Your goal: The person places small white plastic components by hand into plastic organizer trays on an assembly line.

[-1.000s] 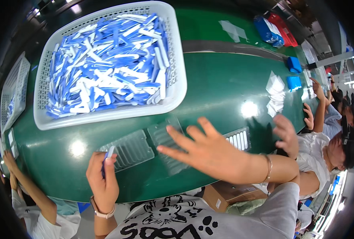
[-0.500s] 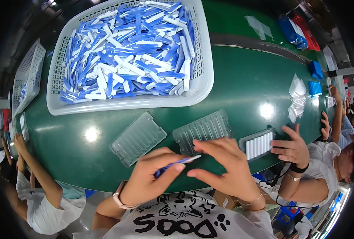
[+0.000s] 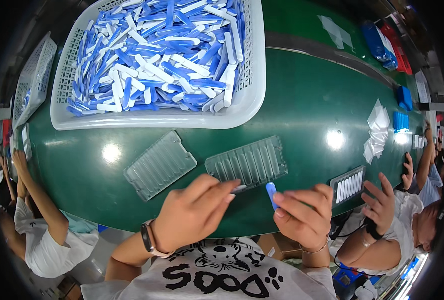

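Observation:
My left hand [image 3: 194, 212] is closed in a pinch over the near left corner of a clear slotted plastic tray [image 3: 249, 162]. At its fingertips shows the end of a white flat stick [image 3: 239, 189], the rest covered by the fingers. A little to the right, my right hand [image 3: 307, 215] pinches a small blue flat stick [image 3: 271, 194] with a rounded end, held upright above the table. To the left lies a second clear slotted tray [image 3: 160, 165], its slots bare.
A big white basket [image 3: 157, 121] heaped with blue and white flat sticks stands behind the trays on the green table [image 3: 302, 100]. At right, a co-worker's hand [image 3: 382, 202] is beside a tray of white sticks [image 3: 348, 186]. Clear plastic pieces [image 3: 378, 131] lie beyond.
My left hand has moved to the right, up to the tray. My right hand, open before, has closed on a blue stick. The co-worker's hand has drawn away from its tray.

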A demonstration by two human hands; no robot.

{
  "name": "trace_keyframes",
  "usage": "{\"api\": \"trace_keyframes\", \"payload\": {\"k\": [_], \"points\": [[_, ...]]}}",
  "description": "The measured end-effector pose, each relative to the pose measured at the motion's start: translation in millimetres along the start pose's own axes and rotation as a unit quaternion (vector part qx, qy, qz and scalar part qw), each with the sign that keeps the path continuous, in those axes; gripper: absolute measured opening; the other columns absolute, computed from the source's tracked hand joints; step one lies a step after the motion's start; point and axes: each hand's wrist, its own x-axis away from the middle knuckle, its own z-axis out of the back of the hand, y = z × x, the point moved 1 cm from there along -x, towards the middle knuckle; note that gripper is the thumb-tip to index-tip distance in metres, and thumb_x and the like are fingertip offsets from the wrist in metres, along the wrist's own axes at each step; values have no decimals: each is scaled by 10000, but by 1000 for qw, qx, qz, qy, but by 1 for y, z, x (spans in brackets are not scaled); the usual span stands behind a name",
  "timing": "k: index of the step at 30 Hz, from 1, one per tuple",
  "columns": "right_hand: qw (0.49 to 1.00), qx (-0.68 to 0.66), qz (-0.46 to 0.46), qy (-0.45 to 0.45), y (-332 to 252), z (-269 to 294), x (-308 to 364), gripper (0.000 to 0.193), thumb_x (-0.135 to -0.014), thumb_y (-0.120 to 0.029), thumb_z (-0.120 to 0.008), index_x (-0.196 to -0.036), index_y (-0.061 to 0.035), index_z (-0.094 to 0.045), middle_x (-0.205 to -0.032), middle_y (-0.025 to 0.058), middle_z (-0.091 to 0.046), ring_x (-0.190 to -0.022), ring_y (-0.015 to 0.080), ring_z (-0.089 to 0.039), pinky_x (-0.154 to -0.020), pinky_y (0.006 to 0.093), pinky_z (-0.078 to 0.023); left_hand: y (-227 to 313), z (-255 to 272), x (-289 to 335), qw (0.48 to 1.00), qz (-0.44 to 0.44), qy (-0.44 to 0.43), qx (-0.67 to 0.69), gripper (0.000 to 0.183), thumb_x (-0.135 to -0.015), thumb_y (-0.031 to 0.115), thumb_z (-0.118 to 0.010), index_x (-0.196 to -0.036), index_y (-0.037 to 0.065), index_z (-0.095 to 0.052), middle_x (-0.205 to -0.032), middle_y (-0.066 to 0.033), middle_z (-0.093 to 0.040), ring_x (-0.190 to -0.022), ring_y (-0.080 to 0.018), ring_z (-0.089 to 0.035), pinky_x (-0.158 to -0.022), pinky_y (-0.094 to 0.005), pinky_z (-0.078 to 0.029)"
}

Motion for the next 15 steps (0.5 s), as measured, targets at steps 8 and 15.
{"api": "trace_keyframes", "payload": {"k": [8, 15], "points": [[934, -184, -302, -53, 49, -10, -23, 109, -743, -17, -695, -840, -46, -654, -839, 57, -653, -830, 244, -609, -735, 304, -441, -6, -16, 3, 997, -7, -35, -69, 195, -811, 37, -629, -1005, 56, -639, -756, -45, -547, -523, -178, -543, -417, -290, -436], [941, -179, -252, -137, 69, -22, -47, 113, -742, -30, -683, -850, -42, -654, -933, 60, -626, -837, 237, -572, -719, 326, -451, -16, -7, -4, 981, 99, -52, 161, 153, -890, 49, -537, -1020, 23, -612, -758, -99, -527, -533, -186, -494, -479, -267, -381]]}}
